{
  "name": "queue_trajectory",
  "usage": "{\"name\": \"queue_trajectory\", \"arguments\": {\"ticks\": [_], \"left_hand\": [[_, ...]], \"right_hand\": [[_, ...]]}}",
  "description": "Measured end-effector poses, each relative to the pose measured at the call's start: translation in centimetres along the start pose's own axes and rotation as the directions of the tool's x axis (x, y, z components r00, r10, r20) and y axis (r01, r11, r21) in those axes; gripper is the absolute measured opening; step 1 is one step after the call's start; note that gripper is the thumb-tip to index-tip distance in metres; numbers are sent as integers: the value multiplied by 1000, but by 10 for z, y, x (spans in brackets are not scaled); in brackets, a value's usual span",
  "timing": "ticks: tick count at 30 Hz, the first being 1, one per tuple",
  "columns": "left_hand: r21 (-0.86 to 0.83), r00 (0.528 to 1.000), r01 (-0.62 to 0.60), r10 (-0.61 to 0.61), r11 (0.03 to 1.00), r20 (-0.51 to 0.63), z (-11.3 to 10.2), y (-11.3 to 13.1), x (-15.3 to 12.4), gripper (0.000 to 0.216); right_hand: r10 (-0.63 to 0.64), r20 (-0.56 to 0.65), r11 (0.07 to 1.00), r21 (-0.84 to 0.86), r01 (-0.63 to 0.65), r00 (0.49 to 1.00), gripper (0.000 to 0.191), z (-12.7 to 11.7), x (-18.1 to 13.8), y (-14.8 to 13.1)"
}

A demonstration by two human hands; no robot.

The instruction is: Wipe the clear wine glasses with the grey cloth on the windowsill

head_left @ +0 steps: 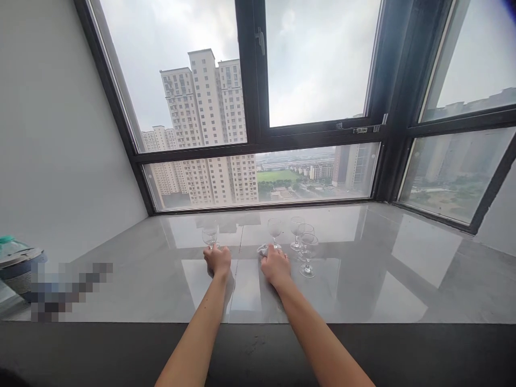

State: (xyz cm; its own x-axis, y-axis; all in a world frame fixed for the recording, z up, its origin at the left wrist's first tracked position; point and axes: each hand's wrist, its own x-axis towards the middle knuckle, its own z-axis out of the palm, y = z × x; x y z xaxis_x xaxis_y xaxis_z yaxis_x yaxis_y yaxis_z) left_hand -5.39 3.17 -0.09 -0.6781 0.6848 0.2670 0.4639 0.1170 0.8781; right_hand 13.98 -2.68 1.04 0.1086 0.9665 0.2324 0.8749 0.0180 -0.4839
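Note:
My left hand point(217, 259) rests on the glossy grey window ledge point(363, 269), fingers curled round the foot of a small clear wine glass point(210, 235). My right hand point(276, 266) is closed on a small white cloth point(263, 249) pressed to the ledge. Just beyond that hand stands another wine glass point(274, 230). To its right a cluster of three more clear glasses point(305, 242) stands upright, the nearest one point(308, 255) beside my right hand's knuckles.
A large black-framed window point(258, 134) rises behind the ledge, with tower blocks outside. A white wall point(52, 150) closes the left side. A blue and grey object with a teal lid point(16, 263) sits at the far left. A dark strip point(403, 349) runs along the ledge's near edge.

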Motion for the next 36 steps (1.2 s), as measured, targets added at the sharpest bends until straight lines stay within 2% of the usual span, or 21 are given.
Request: {"name": "queue_trajectory", "arguments": {"ticks": [5,12,18,23,27,32,36], "left_hand": [[26,991,-119,116,993,73,-1,10,-15,39],[56,949,-291,280,955,144,-3,19,-27,31],[18,919,-374,369,927,137,-1,19,-31,26],[-53,885,-438,441,897,149,0,13,-31,24],[-75,878,-452,458,889,138,-1,12,-30,27],[-95,900,-417,425,904,98,0,13,-31,27],[-129,911,-386,399,914,106,2,12,-31,29]], "right_hand": [[-70,-14,994,79,71,997,52,-8,-3,0],[-161,10,976,152,158,987,53,-4,-3,0],[-126,-22,967,219,128,992,55,-8,-2,1],[-122,-10,972,199,122,992,50,-9,-5,-1],[-192,18,954,238,182,981,45,-11,-10,-4],[-158,12,958,243,150,987,41,-8,-8,-3],[-144,-27,970,195,147,989,56,-2,-5,1]]}}
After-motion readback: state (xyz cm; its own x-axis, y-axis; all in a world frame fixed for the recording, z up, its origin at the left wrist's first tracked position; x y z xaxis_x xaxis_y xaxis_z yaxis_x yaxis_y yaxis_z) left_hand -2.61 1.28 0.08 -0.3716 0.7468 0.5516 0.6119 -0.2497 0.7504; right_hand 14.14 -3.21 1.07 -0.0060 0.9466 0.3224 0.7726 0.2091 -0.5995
